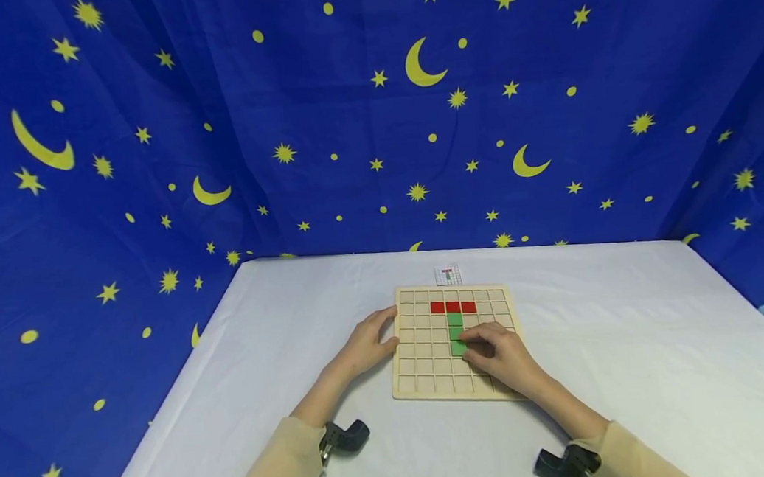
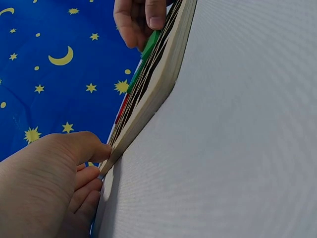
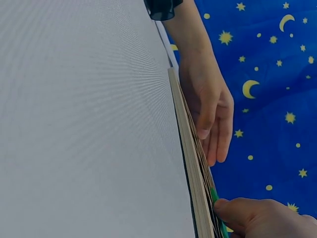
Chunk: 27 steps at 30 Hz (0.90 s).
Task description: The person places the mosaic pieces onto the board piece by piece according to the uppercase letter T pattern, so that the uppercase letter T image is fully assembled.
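A wooden grid board (image 1: pixel 425 383) lies on the white table. Three red square tiles (image 1: pixel 452 307) form a row near its far side, with green square tiles (image 1: pixel 454 320) in a column below the middle one. My right hand (image 1: pixel 502 354) pinches the nearest green tile (image 1: pixel 458 348) between thumb and fingers; in the left wrist view that green tile (image 2: pixel 150 45) stands tilted up from the board. At the board's left edge, my left hand (image 1: pixel 366 343) rests its thumb and fingertips, the fingers loosely extended.
Just beyond the board's far edge lies a small printed card (image 1: pixel 447 274) with a grid picture in red and green. Blue curtains (image 1: pixel 347 123) with yellow moons and stars hang behind the table (image 1: pixel 307 303) and on both sides. Black wrist mounts (image 1: pixel 346 437) sit on both sleeves.
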Tool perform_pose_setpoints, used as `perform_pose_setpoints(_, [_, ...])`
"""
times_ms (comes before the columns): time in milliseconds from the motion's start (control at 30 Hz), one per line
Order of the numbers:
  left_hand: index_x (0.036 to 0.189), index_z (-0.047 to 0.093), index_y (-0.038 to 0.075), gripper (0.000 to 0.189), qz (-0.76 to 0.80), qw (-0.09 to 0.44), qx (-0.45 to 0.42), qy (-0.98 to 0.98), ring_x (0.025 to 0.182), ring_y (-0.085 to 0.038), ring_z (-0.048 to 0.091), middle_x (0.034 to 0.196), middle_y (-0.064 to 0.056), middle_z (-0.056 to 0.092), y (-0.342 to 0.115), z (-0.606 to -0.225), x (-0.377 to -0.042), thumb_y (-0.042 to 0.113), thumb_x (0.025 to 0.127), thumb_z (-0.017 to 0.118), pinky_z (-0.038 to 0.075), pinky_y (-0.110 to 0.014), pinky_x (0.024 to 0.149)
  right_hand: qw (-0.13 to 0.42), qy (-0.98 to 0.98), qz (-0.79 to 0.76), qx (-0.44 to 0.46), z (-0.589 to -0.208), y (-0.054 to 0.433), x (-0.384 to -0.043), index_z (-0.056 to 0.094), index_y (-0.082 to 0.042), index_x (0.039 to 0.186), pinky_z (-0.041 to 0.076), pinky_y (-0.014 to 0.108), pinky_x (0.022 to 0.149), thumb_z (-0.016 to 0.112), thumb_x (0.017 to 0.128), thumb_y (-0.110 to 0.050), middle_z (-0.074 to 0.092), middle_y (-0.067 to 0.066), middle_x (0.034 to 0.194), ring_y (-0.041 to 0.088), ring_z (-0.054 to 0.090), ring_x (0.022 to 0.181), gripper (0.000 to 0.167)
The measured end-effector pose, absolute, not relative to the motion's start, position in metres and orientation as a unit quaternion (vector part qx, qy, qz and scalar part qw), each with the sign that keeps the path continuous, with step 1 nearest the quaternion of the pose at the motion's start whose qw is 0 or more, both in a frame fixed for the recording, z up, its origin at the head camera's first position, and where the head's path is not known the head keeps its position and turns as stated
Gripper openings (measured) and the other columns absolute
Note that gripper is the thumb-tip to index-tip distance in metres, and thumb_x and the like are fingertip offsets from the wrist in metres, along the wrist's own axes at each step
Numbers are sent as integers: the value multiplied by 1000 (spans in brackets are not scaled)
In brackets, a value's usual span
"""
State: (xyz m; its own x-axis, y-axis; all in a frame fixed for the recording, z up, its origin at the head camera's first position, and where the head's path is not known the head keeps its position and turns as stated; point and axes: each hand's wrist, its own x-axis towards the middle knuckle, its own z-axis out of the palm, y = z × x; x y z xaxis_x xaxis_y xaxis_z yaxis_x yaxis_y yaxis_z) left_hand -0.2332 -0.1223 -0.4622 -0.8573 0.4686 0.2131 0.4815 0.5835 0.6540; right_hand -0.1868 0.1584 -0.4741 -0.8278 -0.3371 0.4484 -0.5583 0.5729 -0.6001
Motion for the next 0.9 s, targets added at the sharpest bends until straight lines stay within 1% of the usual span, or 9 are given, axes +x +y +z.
perform_pose_setpoints(133, [139, 40, -4, 59, -370, 10, -267, -890, 130, -32, 39, 138, -19, 46, -123, -462, -232, 9, 86, 64, 29, -41, 110, 143, -875, 384, 257, -473, 158, -187, 71, -12, 103, 50, 37, 86, 79, 77, -12, 66, -8, 104, 14, 58, 102, 28])
perform_pose_setpoints(600, [140, 40, -2, 60, -373, 2, -258, -891, 131, -30, 37, 140, -17, 45, -123, -460, -232, 11, 87, 64, 27, -39, 111, 133, -877, 385, 254, -472, 156, -187, 71, -14, 103, 50, 37, 87, 78, 78, -14, 66, -8, 105, 12, 57, 103, 26])
perform_pose_setpoints(900, [139, 40, -3, 59, -372, 7, -261, -891, 131, -30, 38, 139, -17, 45, -123, -462, -232, 10, 86, 64, 28, -40, 111, 152, -873, 383, 261, -475, 156, -186, 71, -14, 101, 51, 37, 85, 80, 75, -11, 66, -8, 103, 14, 59, 100, 27])
